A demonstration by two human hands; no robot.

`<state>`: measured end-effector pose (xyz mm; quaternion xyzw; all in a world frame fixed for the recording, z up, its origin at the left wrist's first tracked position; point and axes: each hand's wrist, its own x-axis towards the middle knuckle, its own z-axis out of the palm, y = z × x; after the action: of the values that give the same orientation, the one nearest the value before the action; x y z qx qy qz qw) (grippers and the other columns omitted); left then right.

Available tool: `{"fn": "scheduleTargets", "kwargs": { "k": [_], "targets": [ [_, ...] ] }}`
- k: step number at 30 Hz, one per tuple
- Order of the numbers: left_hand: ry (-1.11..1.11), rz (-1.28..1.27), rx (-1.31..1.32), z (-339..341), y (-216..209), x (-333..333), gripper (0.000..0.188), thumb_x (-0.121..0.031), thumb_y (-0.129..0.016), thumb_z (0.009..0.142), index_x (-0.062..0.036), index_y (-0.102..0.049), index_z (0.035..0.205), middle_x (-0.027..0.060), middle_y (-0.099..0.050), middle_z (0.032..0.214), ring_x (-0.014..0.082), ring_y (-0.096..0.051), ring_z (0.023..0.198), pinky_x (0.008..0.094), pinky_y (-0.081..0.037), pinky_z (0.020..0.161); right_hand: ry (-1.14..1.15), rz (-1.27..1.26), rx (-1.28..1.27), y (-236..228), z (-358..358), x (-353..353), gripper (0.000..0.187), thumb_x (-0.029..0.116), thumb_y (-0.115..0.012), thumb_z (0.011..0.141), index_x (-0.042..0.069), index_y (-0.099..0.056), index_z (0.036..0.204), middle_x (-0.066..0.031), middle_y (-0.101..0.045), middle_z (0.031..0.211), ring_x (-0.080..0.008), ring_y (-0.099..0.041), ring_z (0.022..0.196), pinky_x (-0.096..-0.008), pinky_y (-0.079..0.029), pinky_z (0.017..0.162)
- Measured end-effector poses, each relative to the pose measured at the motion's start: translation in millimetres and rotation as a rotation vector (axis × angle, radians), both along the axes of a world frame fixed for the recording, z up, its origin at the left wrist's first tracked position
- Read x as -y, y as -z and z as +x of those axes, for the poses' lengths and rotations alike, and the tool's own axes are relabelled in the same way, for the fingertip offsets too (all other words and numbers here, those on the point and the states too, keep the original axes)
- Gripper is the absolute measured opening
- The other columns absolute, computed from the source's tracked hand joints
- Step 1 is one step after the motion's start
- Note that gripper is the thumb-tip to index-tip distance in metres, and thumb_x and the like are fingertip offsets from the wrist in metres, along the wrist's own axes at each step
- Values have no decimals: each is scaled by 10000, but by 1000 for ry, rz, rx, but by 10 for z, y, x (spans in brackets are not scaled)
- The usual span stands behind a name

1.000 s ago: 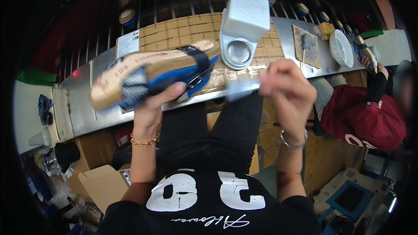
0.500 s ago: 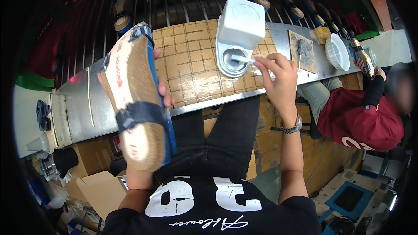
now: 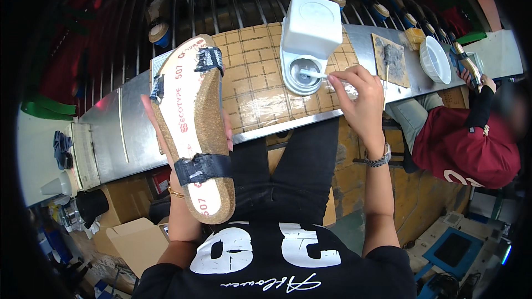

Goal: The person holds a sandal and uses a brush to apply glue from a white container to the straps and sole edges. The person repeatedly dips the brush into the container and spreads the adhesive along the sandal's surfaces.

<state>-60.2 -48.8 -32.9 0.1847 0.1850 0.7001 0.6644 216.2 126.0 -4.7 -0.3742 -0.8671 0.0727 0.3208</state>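
Left grip (image 3: 155, 122) around sandal's (image 3: 191, 111) edges

The sandal (image 3: 194, 127) has red letters and numbers. Below it, a black shirt (image 3: 267, 249) shows 2 big white figures and curly writing.

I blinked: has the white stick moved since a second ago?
Yes: the white stick moved forward, from near the bench edge to the cup of the white dispenser.

Left hand (image 3: 228, 130) part-hidden, co-worker's head (image 3: 511, 101) blurred
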Motion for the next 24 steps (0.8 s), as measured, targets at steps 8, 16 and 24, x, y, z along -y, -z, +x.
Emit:
{"fn": "scheduleTargets", "kwargs": {
  "k": [8, 16, 24],
  "targets": [
    [-334, -310, -153, 152, 395, 98, 997, -840, -315, 891, -61, -287, 1513, 241, -554, 1310, 327, -687, 994, 472, -632, 743, 52, -860, -165, 105, 181, -171, 340, 288, -673, 979, -43, -751, 987, 17, -555, 645, -21, -406, 632, -219, -324, 549],
    [-122, -292, -395, 470, -50, 35, 953, -775, -222, 962, 16, -424, 1453, 200, -623, 1312, 235, -673, 1136, 361, -576, 946, -178, 109, -237, -569, 13, 12, 220, 29, -823, 755, 96, -806, 964, -62, -675, 876, -153, -615, 768, -254, -460, 676],
    [-4, -20, -505, 682, -473, -36, 974, -781, -266, 950, 39, -384, 1462, 211, -585, 1355, 261, -618, 1212, 414, -485, 1055, -304, -71, -413, -877, -237, 791, 257, -38, -808, 689, 70, -804, 922, -66, -645, 864, -144, -583, 737, -242, -449, 660]
  ]
}}
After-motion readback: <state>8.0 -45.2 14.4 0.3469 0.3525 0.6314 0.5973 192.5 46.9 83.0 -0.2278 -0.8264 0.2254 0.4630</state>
